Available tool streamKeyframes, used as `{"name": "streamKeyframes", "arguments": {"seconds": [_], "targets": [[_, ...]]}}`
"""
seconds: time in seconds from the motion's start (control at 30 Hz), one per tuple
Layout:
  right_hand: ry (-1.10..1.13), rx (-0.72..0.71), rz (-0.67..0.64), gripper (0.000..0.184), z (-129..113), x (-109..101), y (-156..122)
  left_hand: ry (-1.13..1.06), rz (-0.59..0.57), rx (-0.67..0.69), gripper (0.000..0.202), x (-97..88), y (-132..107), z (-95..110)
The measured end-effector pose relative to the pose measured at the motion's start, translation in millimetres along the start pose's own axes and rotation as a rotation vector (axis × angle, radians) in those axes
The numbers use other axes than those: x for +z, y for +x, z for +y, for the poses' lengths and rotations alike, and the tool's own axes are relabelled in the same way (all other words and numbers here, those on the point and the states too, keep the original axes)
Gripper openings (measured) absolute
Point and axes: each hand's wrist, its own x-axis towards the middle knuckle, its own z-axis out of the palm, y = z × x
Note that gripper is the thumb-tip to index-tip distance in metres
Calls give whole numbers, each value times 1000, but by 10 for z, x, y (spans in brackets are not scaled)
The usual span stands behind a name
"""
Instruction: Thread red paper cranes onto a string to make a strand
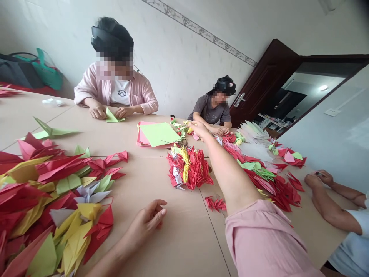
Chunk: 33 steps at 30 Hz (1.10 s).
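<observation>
My left hand (149, 222) rests on the table, fingers loosely curled and thumb apart, with nothing in it. Beyond it lies a bundle of red folded paper cranes (198, 167) with a yellow strand (185, 163) and some pale ones. My right hand (198, 130) stretches forward past this bundle. Its fingertips are together at a small yellow folded paper piece (187, 122), among little green and yellow folded pieces. A stack of square paper (160, 134), light green on top, sits left of that hand. A short red crane strand (215, 204) lies below my right forearm.
Large folded paper cranes (60, 184) in red, yellow and green heap up at the left. More red strands (276, 188) and clear plastic bags (256, 148) lie right of my arm. A person in pink (115, 92) folds green paper opposite; two other people sit farther right.
</observation>
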Motion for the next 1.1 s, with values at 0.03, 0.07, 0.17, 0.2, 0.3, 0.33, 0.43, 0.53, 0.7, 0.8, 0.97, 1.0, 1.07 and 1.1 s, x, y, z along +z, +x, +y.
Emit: {"name": "streamKeyframes", "arguments": {"seconds": [0.03,0.07,0.17,0.2,0.3,0.33,0.43,0.53,0.7,0.8,0.97,1.0,1.07,1.1], "targets": [[-39,-43,31,31,24,-38,-37,3,-3,-2,52,-2,3,-9],[-81,-90,66,32,54,-81,-110,5,-6,-4,52,-2,7,-19],[-201,-225,160,42,196,-182,-571,8,-15,-6,54,0,19,-34],[-242,-269,177,47,265,-186,-793,8,-17,-6,54,2,21,-33],[-369,-357,220,67,536,-72,-1501,10,-21,-1,54,7,19,-17],[-409,-363,230,72,639,3,-1703,12,-22,2,54,7,15,-10],[-669,-371,270,75,941,264,-2078,25,-14,10,52,8,-9,4],[-757,-364,271,77,1160,461,-2116,39,-5,23,52,7,-41,3],[-789,-375,281,66,1229,525,-1885,28,7,59,54,3,-76,-16],[-798,-396,262,60,1136,458,-1712,9,10,72,55,2,-76,-13],[-803,-416,180,56,957,332,-1368,-2,18,76,57,-1,-64,6],[-802,-417,159,54,940,324,-1313,-3,20,74,57,-4,-67,8],[-802,-415,113,51,936,334,-1242,-5,24,71,55,-10,-76,9],[-803,-412,88,49,946,349,-1229,-6,26,69,55,-13,-81,10]]}}
